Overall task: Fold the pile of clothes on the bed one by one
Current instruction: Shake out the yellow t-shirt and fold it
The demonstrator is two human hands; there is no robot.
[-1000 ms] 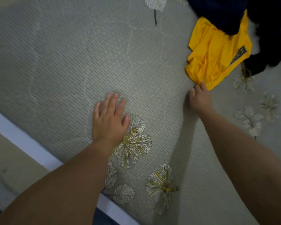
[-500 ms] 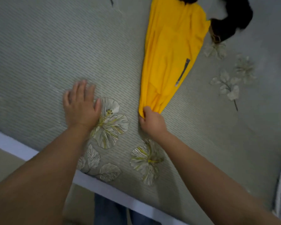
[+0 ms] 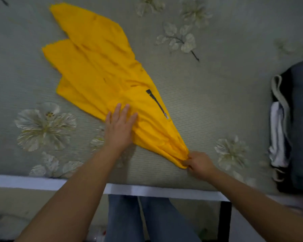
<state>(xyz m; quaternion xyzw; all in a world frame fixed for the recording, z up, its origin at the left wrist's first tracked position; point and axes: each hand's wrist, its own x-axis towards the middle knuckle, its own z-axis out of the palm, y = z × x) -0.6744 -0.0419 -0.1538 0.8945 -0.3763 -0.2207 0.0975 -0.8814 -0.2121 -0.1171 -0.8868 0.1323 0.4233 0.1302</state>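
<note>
The yellow garment [image 3: 101, 67] lies spread on the bed [image 3: 217, 102], fanning from its bunched end at five o'clock out toward eleven o'clock, a dark zip [image 3: 157, 102] on its right part. The right hand [image 3: 199, 163] pinches that bunched end. The left hand [image 3: 120, 126] lies flat, fingers straight, on the cloth's lower edge. At three o'clock sits a stack of dark and white clothes [image 3: 290, 128].

Garment [image 3: 101, 67]: now dragged clear of the dark pile, fanned out near the bed's edge.
Left hand [image 3: 119, 127]: moved from the sheet onto the yellow cloth.
</note>
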